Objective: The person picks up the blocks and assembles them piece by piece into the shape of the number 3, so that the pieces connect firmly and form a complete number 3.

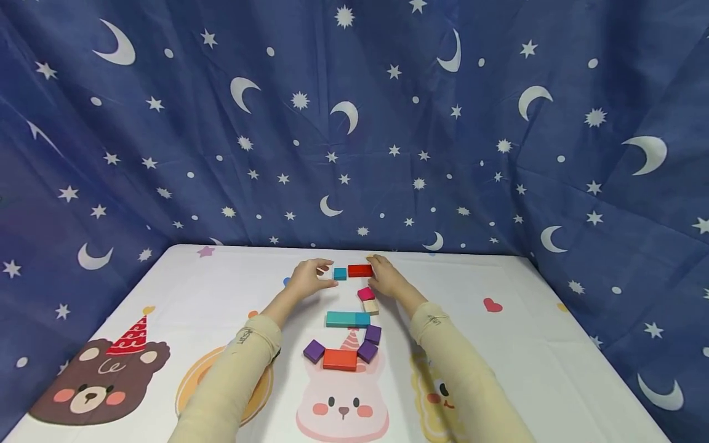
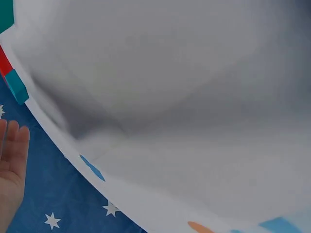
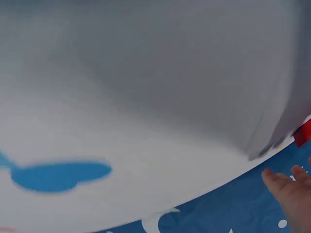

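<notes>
In the head view a small teal block and a longer red block lie in a row at the far side of the table. My left hand is left of the teal block, thumb and fingers spread apart beside it. At the red block's right end is my right hand, its fingertips right at that end. The left wrist view shows the left hand with straightened fingers near the teal block. In the right wrist view the right hand's fingers are loosely extended below the red block.
Nearer me, a curving line of blocks has a pink block, a cream block, a long teal-and-blue piece, several purple blocks and an orange-red block. A starry blue curtain hangs behind the white table.
</notes>
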`<state>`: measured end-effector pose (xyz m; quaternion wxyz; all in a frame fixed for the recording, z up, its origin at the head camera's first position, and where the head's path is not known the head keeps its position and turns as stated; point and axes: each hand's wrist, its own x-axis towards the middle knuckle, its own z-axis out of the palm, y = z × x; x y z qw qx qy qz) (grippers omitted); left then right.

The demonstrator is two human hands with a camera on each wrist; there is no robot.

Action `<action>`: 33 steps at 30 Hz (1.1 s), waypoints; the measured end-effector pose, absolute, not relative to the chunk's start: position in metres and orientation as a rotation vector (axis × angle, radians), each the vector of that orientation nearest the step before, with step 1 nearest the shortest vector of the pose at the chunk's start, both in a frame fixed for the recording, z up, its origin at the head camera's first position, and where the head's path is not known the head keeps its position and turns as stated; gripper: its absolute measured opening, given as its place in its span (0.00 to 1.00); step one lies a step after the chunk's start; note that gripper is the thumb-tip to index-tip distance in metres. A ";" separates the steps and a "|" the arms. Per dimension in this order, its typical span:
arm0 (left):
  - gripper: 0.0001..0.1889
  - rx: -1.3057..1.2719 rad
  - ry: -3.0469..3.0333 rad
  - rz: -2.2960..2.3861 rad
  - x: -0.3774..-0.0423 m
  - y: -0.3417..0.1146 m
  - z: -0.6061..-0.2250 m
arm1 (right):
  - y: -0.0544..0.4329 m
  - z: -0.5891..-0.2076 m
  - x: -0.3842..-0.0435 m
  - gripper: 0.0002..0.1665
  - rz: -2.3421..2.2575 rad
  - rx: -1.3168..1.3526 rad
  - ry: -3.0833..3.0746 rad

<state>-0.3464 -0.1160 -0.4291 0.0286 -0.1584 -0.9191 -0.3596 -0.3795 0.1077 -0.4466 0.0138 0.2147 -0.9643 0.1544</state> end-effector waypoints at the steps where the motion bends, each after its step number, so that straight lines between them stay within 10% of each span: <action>1: 0.31 -0.504 -2.860 -1.066 -0.348 -0.116 -0.428 | 0.107 -0.445 -0.380 0.34 0.466 0.672 -3.014; 16: 0.38 -0.621 -3.122 -0.820 -0.375 -0.103 -0.430 | 0.119 -0.483 -0.431 0.41 0.468 0.708 -3.142; 33: 0.32 -0.562 -3.104 -0.710 -0.386 -0.087 -0.443 | 0.097 -0.449 -0.392 0.31 0.462 0.661 -3.229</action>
